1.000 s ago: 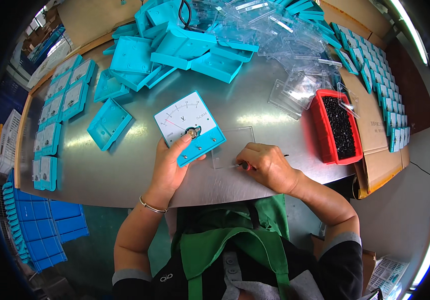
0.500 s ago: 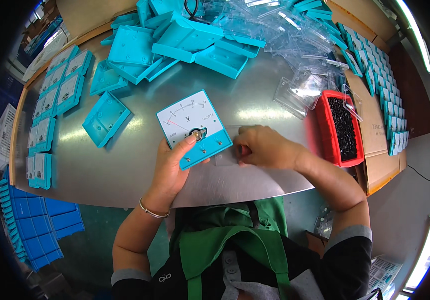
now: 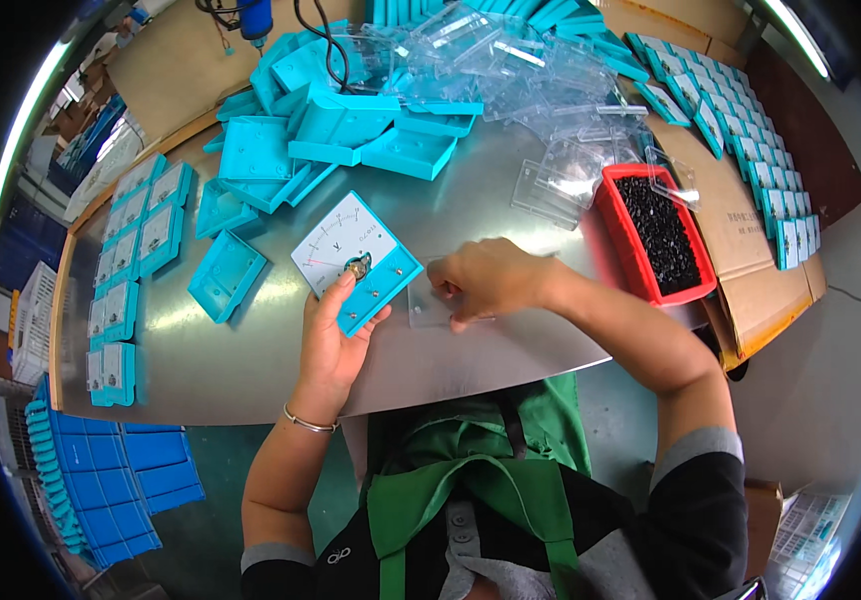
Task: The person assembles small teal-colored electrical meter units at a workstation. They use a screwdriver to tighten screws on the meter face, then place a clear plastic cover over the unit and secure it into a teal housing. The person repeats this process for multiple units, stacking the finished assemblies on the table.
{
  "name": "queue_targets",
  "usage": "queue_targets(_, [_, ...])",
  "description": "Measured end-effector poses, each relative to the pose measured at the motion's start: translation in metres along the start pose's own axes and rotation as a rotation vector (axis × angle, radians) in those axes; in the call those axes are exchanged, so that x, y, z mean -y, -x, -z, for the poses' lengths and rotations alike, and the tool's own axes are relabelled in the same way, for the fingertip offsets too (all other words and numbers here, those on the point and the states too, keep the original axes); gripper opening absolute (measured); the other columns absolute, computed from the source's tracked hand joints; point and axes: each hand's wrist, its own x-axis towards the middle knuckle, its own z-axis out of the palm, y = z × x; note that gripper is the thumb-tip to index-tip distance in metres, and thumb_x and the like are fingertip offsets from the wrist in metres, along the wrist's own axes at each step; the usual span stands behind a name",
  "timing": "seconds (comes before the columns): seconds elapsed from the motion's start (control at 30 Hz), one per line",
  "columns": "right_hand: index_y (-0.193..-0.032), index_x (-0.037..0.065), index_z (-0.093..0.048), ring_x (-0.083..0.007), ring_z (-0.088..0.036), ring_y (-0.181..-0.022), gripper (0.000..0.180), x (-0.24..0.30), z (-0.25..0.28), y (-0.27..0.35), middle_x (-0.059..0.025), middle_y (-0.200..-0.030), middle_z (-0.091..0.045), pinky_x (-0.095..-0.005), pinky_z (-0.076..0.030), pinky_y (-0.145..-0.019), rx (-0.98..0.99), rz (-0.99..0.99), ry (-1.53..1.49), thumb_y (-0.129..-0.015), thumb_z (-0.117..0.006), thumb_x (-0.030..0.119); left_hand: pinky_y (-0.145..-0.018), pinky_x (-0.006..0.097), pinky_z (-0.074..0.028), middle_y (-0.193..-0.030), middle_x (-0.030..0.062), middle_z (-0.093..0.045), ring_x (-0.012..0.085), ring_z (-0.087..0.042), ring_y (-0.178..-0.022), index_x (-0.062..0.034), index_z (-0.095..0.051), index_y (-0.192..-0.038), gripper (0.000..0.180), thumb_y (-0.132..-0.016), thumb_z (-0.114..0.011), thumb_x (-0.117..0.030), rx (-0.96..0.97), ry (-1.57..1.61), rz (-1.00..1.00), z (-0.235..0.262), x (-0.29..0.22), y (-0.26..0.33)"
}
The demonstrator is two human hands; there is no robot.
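My left hand (image 3: 334,345) grips a teal panel meter (image 3: 387,288) with a white dial and several small metal screws, tilted above the table. Its thumb presses beside the brass-coloured part in the dial's cutout. To the right, my right hand (image 3: 499,278) is closed, fingers curled, over a clear plastic cover (image 3: 421,308) lying on the metal table. What those fingers pinch, if anything, is hidden. A single teal case (image 3: 226,275) lies to the left of the meter.
Teal cases (image 3: 261,150) and clear covers (image 3: 521,75) are heaped at the back. A red bin (image 3: 611,215) of small black parts stands right. Assembled meters line the left (image 3: 159,240) and right (image 3: 766,175) sides. A cable (image 3: 336,50) hangs over the heap.
The view has shifted. The meter, still in my left hand, has turned clockwise. My right hand remains over the clear cover, its fingers changed in pose.
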Motion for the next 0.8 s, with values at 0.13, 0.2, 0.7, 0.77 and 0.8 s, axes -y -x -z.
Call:
queue_targets(0.13, [-0.100, 0.007, -0.058, -0.0144, -0.056, -0.060, 0.029, 0.014, -0.008, 0.034, -0.0020, -0.064, -0.054, -0.0280, -0.042, -0.055, -0.482, 0.082, -0.334, -0.078, -0.072, 0.021, -0.076, 0.034, -0.053, -0.104, 0.0064, -0.062, 0.0173, -0.063, -0.091, -0.0031, -0.052, -0.115, 0.032, -0.088, -0.061, -0.018, 0.042, 0.062, 0.057, -0.008, 0.004, 0.003])
queue_targets(0.2, [-0.102, 0.004, -0.054, -0.0057, -0.038, -0.048, 0.015, 0.030, -0.015, 0.034, 0.0025, -0.060, -0.042, -0.0215, -0.031, -0.045, -0.716, 0.094, -0.838, -0.089, -0.060, 0.010, -0.083, 0.036, -0.052, -0.107, 0.0075, -0.063, 0.0190, -0.062, -0.097, -0.0032, -0.053, -0.115, 0.030, -0.090, -0.058, -0.018, 0.043, 0.111, 0.070, -0.010, 0.018, -0.004])
queue_targets(0.7, [-0.102, -0.001, -0.054, -0.0030, -0.039, -0.050, 0.012, 0.031, -0.047, 0.017, 0.0034, -0.060, -0.045, -0.0206, -0.032, -0.045, -0.992, 0.270, -1.203, -0.091, -0.048, 0.001, -0.078, 0.032, -0.048, -0.107, 0.0078, -0.061, 0.0165, -0.060, -0.094, -0.0024, -0.051, -0.116, 0.030, -0.090, -0.056, -0.017, 0.026, 0.101, 0.093, -0.022, 0.038, -0.015])
queue_targets(0.77, [-0.101, -0.001, -0.055, -0.0029, -0.040, -0.052, 0.012, 0.033, -0.045, 0.019, 0.0035, -0.061, -0.045, -0.0204, -0.032, -0.046, -0.971, 0.264, -1.183, -0.091, -0.048, 0.001, -0.078, 0.032, -0.048, -0.107, 0.0073, -0.061, 0.0164, -0.060, -0.094, -0.0026, -0.051, -0.116, 0.030, -0.090, -0.056, -0.017, 0.028, 0.105, 0.096, -0.022, 0.037, -0.014])
queue_targets(0.8, [-0.100, 0.000, -0.055, -0.0029, -0.040, -0.053, 0.012, 0.033, -0.046, 0.018, 0.0031, -0.062, -0.046, -0.0205, -0.032, -0.047, -0.993, 0.273, -1.127, -0.090, -0.048, 0.000, -0.078, 0.032, -0.048, -0.106, 0.0070, -0.061, 0.0163, -0.059, -0.094, -0.0026, -0.051, -0.116, 0.030, -0.090, -0.056, -0.017, 0.030, 0.108, 0.096, -0.022, 0.037, -0.014])
